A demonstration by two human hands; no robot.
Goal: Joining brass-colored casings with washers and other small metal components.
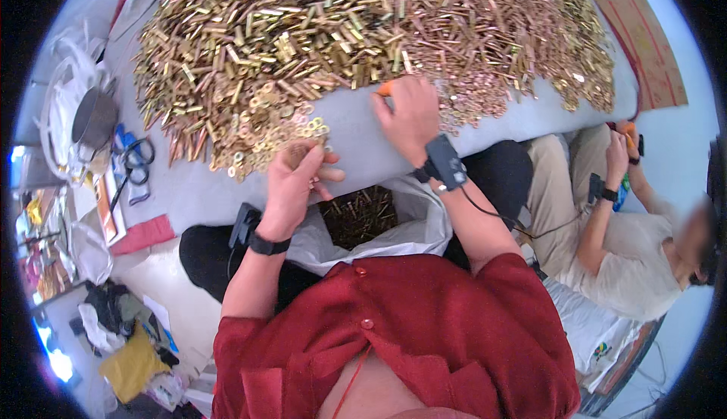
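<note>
A big pile of brass-coloured metal sleeves and rods covers the far part of the grey-covered work surface. Loose washers lie along its near left edge. My left hand is beside those washers, its fingers curled together; what they hold, if anything, is hidden. At the pile's near middle edge is my right hand, back upward and fingers bent, with an orange covering at a fingertip. Its grip is hidden too. Small nut-like pieces lie to its right. Below my hands, a white sack gapes with dark metal pieces inside.
On the left are blue-handled scissors, a dark metal cup and a red cloth. A cardboard sheet stands at the far right. Another person sits to my right, hands raised together. A cable trails from my right wrist device.
</note>
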